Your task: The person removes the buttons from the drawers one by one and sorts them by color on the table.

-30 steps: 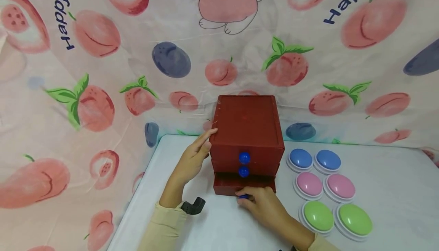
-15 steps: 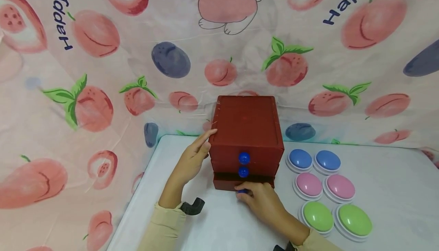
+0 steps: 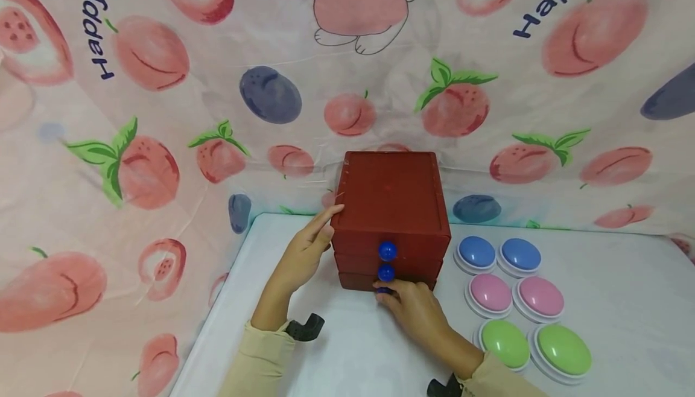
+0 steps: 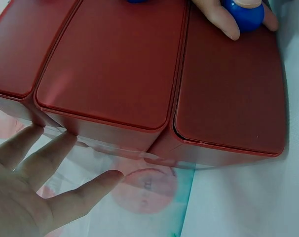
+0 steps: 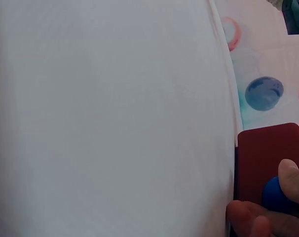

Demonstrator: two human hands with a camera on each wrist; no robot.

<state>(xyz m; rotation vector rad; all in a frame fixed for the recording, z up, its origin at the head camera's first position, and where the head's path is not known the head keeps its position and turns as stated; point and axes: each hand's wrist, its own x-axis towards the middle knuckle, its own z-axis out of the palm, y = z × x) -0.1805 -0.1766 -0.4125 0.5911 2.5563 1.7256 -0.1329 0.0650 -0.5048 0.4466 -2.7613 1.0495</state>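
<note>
At the back of the white table point(image 3: 336, 349), against the fruit-print cloth point(image 3: 163, 143), stands the red drawer box point(image 3: 391, 204), its bottom drawer point(image 3: 358, 280) apparently flush with the two above. The right hand point(image 3: 415, 309) pinches that drawer's blue knob point(image 3: 384, 291) between thumb and fingers. The left hand point(image 3: 304, 252) rests with straight fingers against the box's left side. Just right of the box lie six dome buttons point(image 3: 516, 300): blue, pink, green pairs.
</note>
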